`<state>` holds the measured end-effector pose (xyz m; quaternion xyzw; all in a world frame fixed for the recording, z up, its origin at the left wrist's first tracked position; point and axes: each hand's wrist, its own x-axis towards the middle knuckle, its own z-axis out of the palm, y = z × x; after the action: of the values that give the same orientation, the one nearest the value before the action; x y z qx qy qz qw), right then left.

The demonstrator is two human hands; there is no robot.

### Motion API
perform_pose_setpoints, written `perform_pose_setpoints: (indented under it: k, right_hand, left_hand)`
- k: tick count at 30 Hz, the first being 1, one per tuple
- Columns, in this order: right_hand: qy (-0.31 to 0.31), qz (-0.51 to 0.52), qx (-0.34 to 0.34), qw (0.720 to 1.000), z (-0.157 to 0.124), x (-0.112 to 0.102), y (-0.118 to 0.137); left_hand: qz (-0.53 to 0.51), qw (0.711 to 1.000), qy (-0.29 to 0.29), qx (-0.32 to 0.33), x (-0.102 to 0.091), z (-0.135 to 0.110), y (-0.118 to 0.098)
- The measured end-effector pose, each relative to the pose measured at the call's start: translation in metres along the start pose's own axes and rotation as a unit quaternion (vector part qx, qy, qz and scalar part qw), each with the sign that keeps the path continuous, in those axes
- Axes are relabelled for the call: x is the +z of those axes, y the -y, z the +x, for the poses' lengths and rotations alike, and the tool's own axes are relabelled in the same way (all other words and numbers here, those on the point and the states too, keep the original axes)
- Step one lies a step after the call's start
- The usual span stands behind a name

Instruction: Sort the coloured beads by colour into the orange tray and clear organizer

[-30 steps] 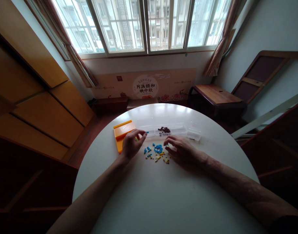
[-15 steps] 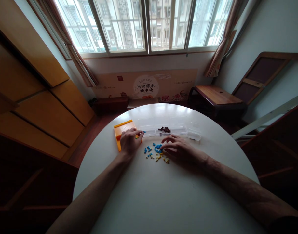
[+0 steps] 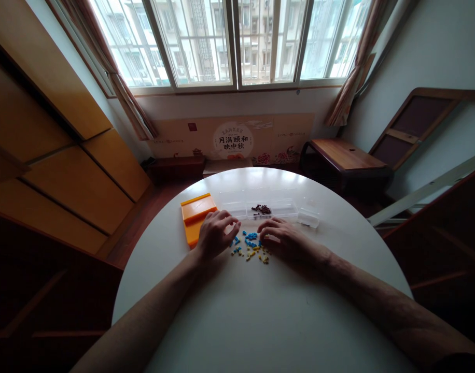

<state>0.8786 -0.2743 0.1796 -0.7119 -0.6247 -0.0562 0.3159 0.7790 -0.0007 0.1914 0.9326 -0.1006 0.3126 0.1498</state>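
My left hand (image 3: pixel 219 232) hovers at the left side of a loose pile of small blue bricks (image 3: pixel 251 236), its fingers bent and loosely apart, with no piece visible in them. Close to the pile's right side rests my right hand (image 3: pixel 281 235), fingers curved and spread, the tips by the blue pieces. Small yellow bricks (image 3: pixel 253 254) lie scattered on the near side. Partly behind my left hand is an orange tray (image 3: pixel 192 231) with a raised lighter section. Beyond the pile, a clear plastic compartment box (image 3: pixel 284 206) holds dark brown pieces (image 3: pixel 261 209).
All this is on a round white table (image 3: pixel 237 311). A small clear container (image 3: pixel 309 218) stands at the box's right end. Behind the table are a low wooden side table (image 3: pixel 350 152) on the right and a printed cardboard panel (image 3: pixel 233 137) under the window.
My left hand has moved right and toward me, from the clear box to the pile. The small blue piece at its fingertips is no longer visible. My right hand stays by the pile.
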Motion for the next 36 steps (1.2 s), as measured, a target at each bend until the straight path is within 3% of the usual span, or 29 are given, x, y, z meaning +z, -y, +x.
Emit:
perform_pose_setpoints:
  k: [5, 10, 19, 27, 36]
  right_hand:
    - [-0.009, -0.013, 0.017, 1.000, -0.001, 0.001, -0.002]
    - [-0.008, -0.005, 0.017, 1.000, -0.001, -0.001, 0.001]
    - [-0.005, -0.012, -0.003, 1.000, -0.003, 0.005, -0.010]
    - [-0.028, -0.001, 0.037, 0.999, -0.004, -0.005, 0.003]
    - [-0.031, 0.018, 0.059, 0.998, -0.007, 0.001, -0.001]
  left_hand:
    - [-0.049, 0.991, 0.067, 0.102, 0.004, -0.003, 0.002]
    - [-0.068, 0.981, 0.108, 0.150, 0.004, -0.005, -0.001]
    - [-0.094, 0.979, 0.105, 0.146, 0.004, -0.006, -0.004]
    - [-0.085, 0.980, 0.105, 0.149, 0.006, -0.007, -0.002]
    - [-0.097, 0.979, 0.103, 0.146, 0.007, -0.006, -0.001]
